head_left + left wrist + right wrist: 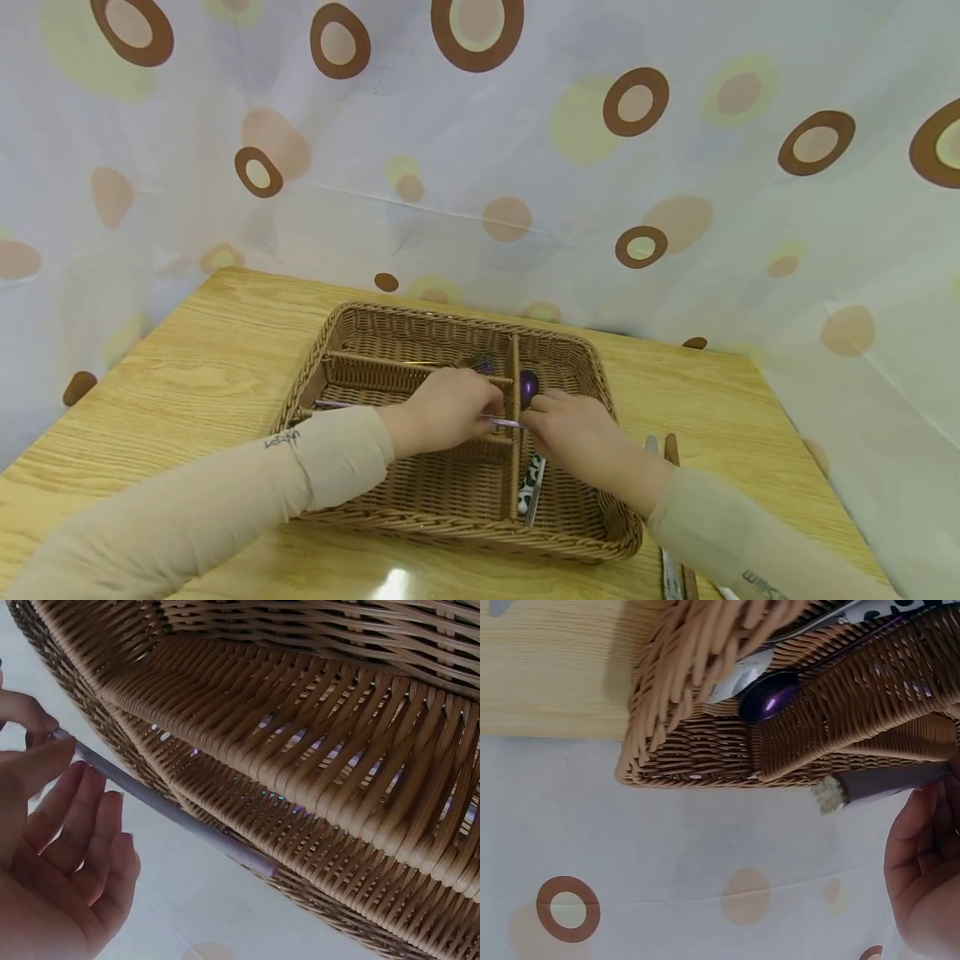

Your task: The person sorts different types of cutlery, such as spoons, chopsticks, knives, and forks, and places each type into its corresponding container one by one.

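Left hand [442, 410]: pinching the purple stick [180, 815]!
Right hand [581, 433]: there it is, pinching that stick too, near its pale-tipped end.
Stick: up over the basket [450, 487].
Basket's right compartment [573, 508]: purple spoon [529, 387], spotted handle [529, 487].
Beyond the basket's right rim: cutlery [672, 450] on the table [187, 375].

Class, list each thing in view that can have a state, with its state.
Basket, upright, uncovered
Purple stick, held over the basket
Left hand, pinching the stick
Right hand, pinching the stick
Spoon, lying in the basket
Spotted handle, lying in the basket
Silver utensil, on the table, partly hidden
Brown utensil, on the table, partly hidden
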### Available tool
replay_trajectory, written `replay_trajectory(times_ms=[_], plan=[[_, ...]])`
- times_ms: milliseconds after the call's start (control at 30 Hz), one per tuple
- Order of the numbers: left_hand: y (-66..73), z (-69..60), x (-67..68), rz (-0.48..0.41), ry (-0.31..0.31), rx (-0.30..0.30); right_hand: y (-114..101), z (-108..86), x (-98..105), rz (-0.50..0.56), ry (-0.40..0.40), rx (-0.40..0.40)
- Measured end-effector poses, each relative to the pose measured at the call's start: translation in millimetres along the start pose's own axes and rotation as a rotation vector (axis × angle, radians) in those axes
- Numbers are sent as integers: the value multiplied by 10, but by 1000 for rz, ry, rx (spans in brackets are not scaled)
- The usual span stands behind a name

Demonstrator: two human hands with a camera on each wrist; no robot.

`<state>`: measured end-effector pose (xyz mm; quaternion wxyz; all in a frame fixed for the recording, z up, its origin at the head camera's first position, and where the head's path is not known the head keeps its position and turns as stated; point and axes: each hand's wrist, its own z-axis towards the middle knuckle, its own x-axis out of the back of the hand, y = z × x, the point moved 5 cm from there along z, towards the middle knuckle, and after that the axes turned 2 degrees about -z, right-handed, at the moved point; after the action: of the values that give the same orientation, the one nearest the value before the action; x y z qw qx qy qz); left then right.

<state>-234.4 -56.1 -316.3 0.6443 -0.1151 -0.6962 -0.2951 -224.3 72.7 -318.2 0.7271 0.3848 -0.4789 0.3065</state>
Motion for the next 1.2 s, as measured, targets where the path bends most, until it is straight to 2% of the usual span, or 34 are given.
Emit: replay_trajectory(times_ms=[267,333,467,533,633,767,967,1100,1200], plan=[[4,-8,-24,53,4,-23,-25,35,15,6,15,3],[-7,-10,-5,70,24,-33,-8,43,49,-6,67,10],[-78,-35,49,100,74,-39,114,24,199,-7,223,-20],[-153,-68,74,102,81,-15,215,-15,290,6,279,-67],[-302,-128,100,88,66,35,387,-116,381,33,316,-144],[-524,-199,112,82,42,95,594,-323,412,27,326,-242],[-778,-309,98,93,30,139,766,-637,332,4,240,-383],[-890,-334,63,108,15,153,801,-749,280,-7,210,-410],[-943,-333,27,122,-21,168,811,-794,265,-14,210,-405]])
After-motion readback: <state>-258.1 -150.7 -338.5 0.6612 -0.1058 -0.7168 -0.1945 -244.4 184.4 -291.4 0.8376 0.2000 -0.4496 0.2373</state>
